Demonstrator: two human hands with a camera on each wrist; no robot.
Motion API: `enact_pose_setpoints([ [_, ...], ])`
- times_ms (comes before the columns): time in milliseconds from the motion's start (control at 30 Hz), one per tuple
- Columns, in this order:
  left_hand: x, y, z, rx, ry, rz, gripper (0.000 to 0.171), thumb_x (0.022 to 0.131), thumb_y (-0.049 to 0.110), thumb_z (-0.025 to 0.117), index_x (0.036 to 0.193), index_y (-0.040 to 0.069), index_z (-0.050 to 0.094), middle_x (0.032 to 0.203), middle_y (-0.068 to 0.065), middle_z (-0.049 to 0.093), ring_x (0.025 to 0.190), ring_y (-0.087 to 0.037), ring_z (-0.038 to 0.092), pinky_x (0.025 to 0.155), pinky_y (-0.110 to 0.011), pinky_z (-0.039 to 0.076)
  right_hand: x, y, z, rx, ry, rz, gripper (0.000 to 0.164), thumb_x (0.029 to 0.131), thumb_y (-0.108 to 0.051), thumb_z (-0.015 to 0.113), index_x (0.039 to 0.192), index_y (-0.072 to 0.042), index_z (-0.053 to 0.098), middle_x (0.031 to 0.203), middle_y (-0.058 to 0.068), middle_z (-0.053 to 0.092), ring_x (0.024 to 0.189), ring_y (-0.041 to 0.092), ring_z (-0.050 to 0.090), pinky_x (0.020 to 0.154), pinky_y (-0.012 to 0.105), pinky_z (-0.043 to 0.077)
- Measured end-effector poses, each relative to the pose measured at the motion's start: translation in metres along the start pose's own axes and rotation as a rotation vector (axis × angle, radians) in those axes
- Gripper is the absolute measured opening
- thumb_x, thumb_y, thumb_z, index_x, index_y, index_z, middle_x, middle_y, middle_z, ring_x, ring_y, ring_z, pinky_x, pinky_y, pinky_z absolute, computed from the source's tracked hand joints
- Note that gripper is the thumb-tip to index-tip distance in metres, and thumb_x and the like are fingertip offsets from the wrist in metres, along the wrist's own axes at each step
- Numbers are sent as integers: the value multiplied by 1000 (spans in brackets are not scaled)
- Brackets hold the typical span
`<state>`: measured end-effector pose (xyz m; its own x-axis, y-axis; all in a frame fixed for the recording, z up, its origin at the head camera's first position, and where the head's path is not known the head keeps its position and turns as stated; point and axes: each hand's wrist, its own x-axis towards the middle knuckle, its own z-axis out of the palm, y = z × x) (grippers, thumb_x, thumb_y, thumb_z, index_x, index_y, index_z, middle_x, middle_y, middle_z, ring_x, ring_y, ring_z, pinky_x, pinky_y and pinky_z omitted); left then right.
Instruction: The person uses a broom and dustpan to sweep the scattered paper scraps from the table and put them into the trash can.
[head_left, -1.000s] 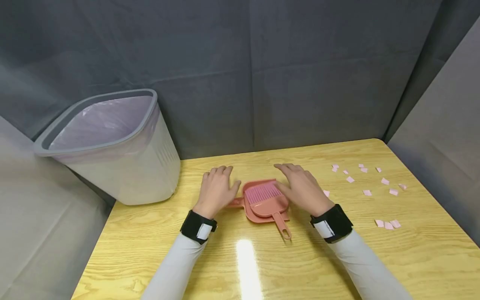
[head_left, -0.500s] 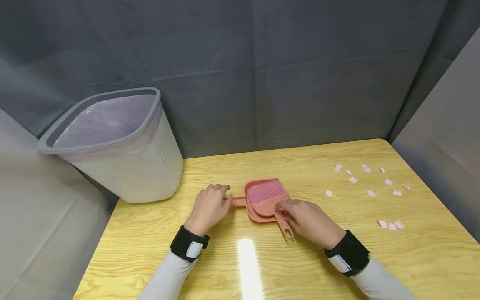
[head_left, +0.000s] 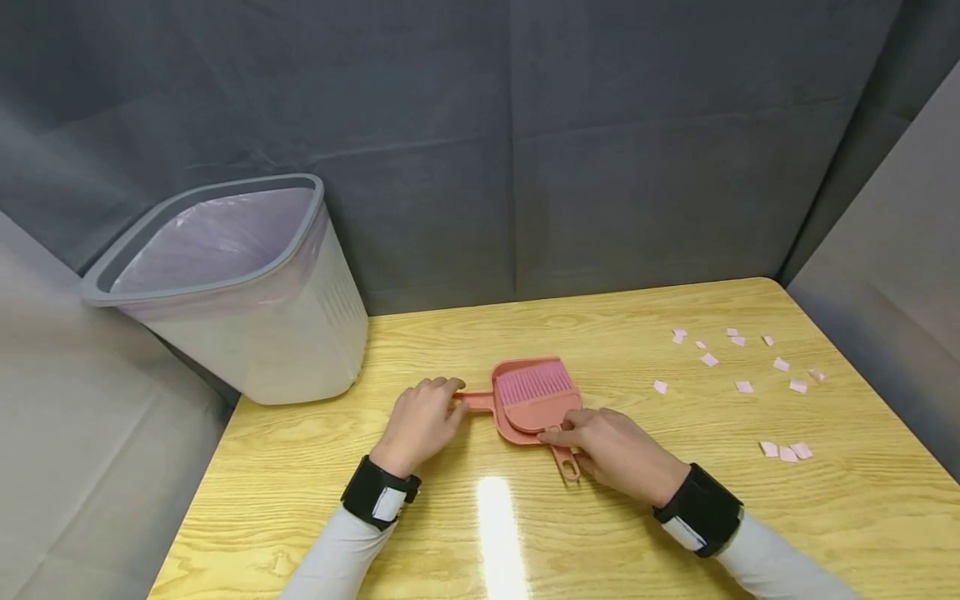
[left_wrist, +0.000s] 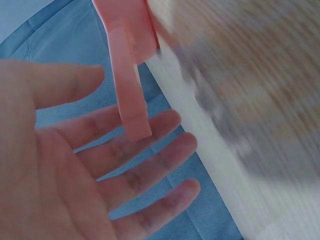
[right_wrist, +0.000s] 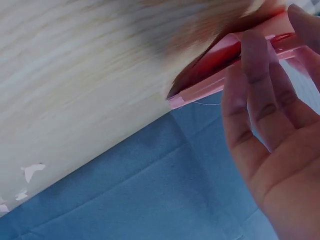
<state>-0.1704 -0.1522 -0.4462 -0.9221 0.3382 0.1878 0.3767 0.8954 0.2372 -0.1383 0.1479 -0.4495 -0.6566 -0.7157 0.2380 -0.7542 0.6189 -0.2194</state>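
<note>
A pink dustpan [head_left: 516,436] lies on the wooden table, its handle pointing left. A matching hand brush [head_left: 544,408] rests in the pan with its bristles toward the back and its handle angled toward the front. My left hand [head_left: 422,423] is at the dustpan handle [left_wrist: 130,85]. In the left wrist view that handle lies across the extended fingers, and the thumb stands apart from it. My right hand [head_left: 618,454] pinches the brush handle [head_left: 564,461] between thumb and fingers. In the right wrist view the fingers partly hide the pink plastic [right_wrist: 200,89].
Several small pale pink paper scraps [head_left: 708,360] are scattered at the table's right, with a small group [head_left: 787,454] nearer the front. A large white bin [head_left: 300,333] with a grey rim and a lilac liner stands at the left. Dark cloth [head_left: 450,167] hangs behind the table.
Both hands have come down from above the set, the left to the dustpan handle and the right to the brush handle. The right fingers have closed on the brush handle.
</note>
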Motion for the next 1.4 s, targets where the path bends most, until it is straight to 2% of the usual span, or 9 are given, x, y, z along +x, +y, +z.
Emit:
enact_pose_setpoints([
  [200,1,1,1,-14,-22,2,28,98,25,73,117,6,74,100,-9,74,87,-25,68,72,-42,55,3,3,0,-35,-8,-52,40,87,4,76,118,-20,79,79,-7,52,64,5,39,61,23,40],
  [400,0,1,3,-35,-45,7,27,95,23,77,117,7,74,99,-7,72,86,-22,66,72,-41,54,6,2,1,-73,4,-84,37,85,6,78,112,-19,77,80,-7,53,67,6,45,64,26,46],
  [567,0,1,7,-53,-25,32,31,91,22,81,117,7,74,101,-7,72,90,-23,65,73,-42,54,8,3,1,-80,11,-84,30,87,1,79,109,-19,77,80,-6,55,68,5,47,65,28,47],
  [900,7,2,20,-115,14,99,36,86,23,86,116,7,75,105,-8,73,94,-23,63,80,-42,53,17,5,-8,-124,130,-136,38,84,6,77,113,-19,74,90,-5,65,75,9,57,69,31,52],
  [1100,10,2,22,-119,27,109,32,88,21,84,115,6,75,102,-7,73,93,-23,65,79,-41,54,25,8,-16,-160,198,-181,35,84,6,75,111,-16,69,86,-5,63,69,11,55,64,30,49],
  [1200,10,2,24,-117,30,110,29,89,22,83,114,8,75,103,-6,73,94,-23,66,79,-40,55,28,11,-23,-142,216,-163,49,86,2,78,130,-14,65,92,-3,68,71,12,60,67,31,53],
  [1267,9,1,26,-116,27,113,29,89,22,83,114,9,75,103,-5,73,94,-22,66,79,-39,55,27,14,-31,-109,235,-133,57,84,2,81,136,-12,63,94,-2,70,74,12,63,69,33,55],
  [1367,8,1,27,-116,22,119,29,90,23,83,114,9,75,102,-4,73,93,-21,66,79,-38,55,26,19,-43,-46,274,-65,52,85,-2,83,133,-11,64,96,-3,73,77,9,66,69,31,56],
  [1400,9,1,27,-119,22,120,29,90,23,83,114,9,75,101,-4,73,93,-21,66,78,-38,55,24,20,-48,-27,294,-41,45,85,-4,84,126,-10,66,92,-3,71,75,8,64,66,30,54],
])
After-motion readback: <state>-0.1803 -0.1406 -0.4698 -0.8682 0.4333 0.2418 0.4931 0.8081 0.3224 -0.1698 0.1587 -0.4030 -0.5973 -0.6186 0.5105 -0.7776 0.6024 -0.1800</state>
